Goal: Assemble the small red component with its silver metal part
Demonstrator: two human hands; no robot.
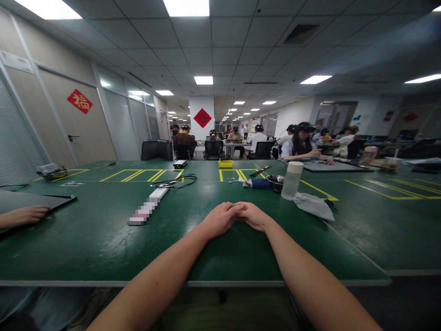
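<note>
My left hand (219, 219) and my right hand (252, 215) meet on the green table (193, 257), fingers folded together and overlapping at the tips. Both are closed, and no object shows between them; the undersides of the fingers are hidden. To the left lies a long white strip-like thing (159, 193), partly blurred out, with a black cable (181, 180) beside its far end. Nearest on the right is a translucent bottle (292, 181) with a pale lid. A grey cloth pouch (314, 207) lies against its base.
Behind the bottle are a metal bowl (275, 183) and a dark blue rolled item (260, 184). A yellow box (225, 163) stands farther back. Another person's hand (29, 215) rests at a dark flat panel on the left. A co-worker (303, 142) sits at the right.
</note>
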